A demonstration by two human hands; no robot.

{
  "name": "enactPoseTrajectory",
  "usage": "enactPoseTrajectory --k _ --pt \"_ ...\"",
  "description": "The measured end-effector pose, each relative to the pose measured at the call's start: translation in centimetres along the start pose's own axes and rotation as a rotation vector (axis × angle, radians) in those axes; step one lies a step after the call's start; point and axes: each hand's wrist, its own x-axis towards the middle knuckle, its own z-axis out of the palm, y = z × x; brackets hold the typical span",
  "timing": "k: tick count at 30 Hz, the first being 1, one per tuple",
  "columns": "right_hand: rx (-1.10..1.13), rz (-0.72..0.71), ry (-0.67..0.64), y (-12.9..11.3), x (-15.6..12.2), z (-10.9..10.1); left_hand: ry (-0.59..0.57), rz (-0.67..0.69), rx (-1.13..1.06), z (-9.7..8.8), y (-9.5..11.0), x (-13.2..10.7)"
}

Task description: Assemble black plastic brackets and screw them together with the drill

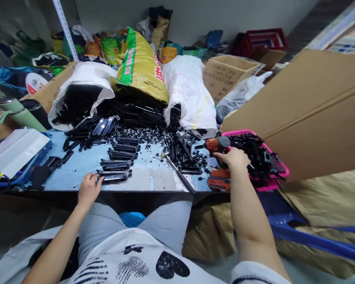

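Hands at blue tabletop point(148, 177)
Right hand point(235, 157) closes around orange cordless drill point(217, 144) marked "20", centre right; left hand point(88, 189), fingers spread, touches black plastic bar point(115, 177).

A plain grey wall point(195, 15) closes the back of the room, lit evenly with no window in view. A slotted white metal upright point(64, 27) leans across the upper left corner. Against the wall lies a heap of bags, a red crate point(262, 39) and an open cardboard box point(225, 75). Nearer, two white sacks point(192, 90) and a yellow-green sack point(142, 63) slump onto the far edge of the desk point(148, 173), whose pale blue top is worn and patched. A large cardboard sheet point(313, 106) fills the right side. Below it, a blue plastic chair point(298, 228) stands over crumpled brown sacking point(322, 197). A pale grey patch of floor point(215, 272) shows beneath.
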Motion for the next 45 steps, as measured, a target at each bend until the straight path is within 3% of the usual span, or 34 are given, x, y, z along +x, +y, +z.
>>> enactPoseTrajectory --k 2,3,6,8,10,13,16,20,23,25,29,32,38,42,45 --pt "-0.182 -0.067 0.176 -4.3 -1.8 0.6 0.029 -0.047 -0.052 0.5 -0.1 -0.2" --pt "-0.132 -0.196 0.175 -7.2 -3.0 1.5 0.036 -0.075 -0.076 0.7 0.0 -0.2" --pt "0.166 -0.624 -0.153 -17.8 -7.1 6.7 0.022 -0.147 -0.134 1.1 0.4 0.3" --pt "0.143 -0.869 -0.343 -24.6 -9.2 11.1 0.019 -0.179 -0.147 0.8 0.8 0.6" --pt "0.008 -0.975 -0.513 -29.9 -10.3 15.1 0.052 -0.223 -0.162 0.1 1.3 0.5" --pt "-0.055 -1.018 -0.632 -34.0 -10.0 18.7 0.087 -0.339 -0.297 -1.2 2.0 -1.0" --pt "-0.055 -1.053 -0.714 -35.0 -8.5 19.5 -0.010 -0.587 -0.637 -2.0 2.4 -3.7" --pt "-0.049 -1.070 -0.918 -35.4 -6.9 18.7 -0.206 -1.061 -1.124 -2.5 3.6 -6.4" --pt "-0.024 -0.936 -1.228 -36.1 -7.8 18.7 -0.209 -1.365 -1.359 -2.5 5.2 -6.5" --pt "0.010 -0.854 -1.359 -36.4 -9.7 18.7 -0.146 -1.465 -1.516 -2.4 6.4 -6.1" --pt "0.103 -0.924 -1.424 -36.2 -15.6 17.6 0.146 -1.425 -1.859 -2.0 7.9 -5.7" --pt "0.112 -0.963 -1.443 -35.5 -19.7 15.8 0.342 -1.455 -1.961 -2.0 8.3 -6.4" --pt "0.182 -0.927 -1.405 -34.5 -23.3 13.5 0.368 -1.457 -2.026 -2.1 8.4 -8.5" --pt "0.230 -0.941 -1.528 -34.8 -24.8 12.2 0.336 -1.477 -2.055 -2.2 7.5 -9.7" --pt "0.353 -0.939 -1.607 -37.1 -27.5 10.9 0.371 -1.455 -2.082 -3.6 5.2 -11.5"
